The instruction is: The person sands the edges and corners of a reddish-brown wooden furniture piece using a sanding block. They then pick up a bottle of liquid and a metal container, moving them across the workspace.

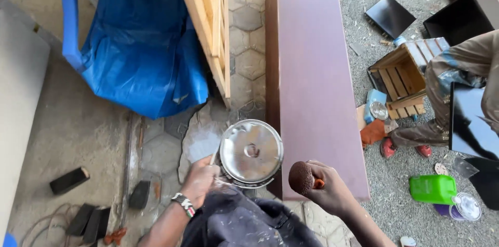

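Note:
My left hand [201, 179], with a beaded band at the wrist, grips the wire handle at the left side of a round metal tin with a shiny lid [251, 151]. The tin sits low in front of me, over the paving stones. My right hand [325, 187] is closed around a brown rounded pad [301, 178], with an orange bit showing between the fingers. That hand hovers at the near end of a long reddish-brown board [312, 70], which runs away from me up the middle of the view.
A blue plastic chair [140, 44] with a blue sheet and a pale wooden lattice frame [210, 23] stand on the left. Another person [457, 86] crouches at right holding a dark panel, beside a small wooden crate [403, 75]. A green container [432, 189] and dark blocks [69, 180] lie on the ground.

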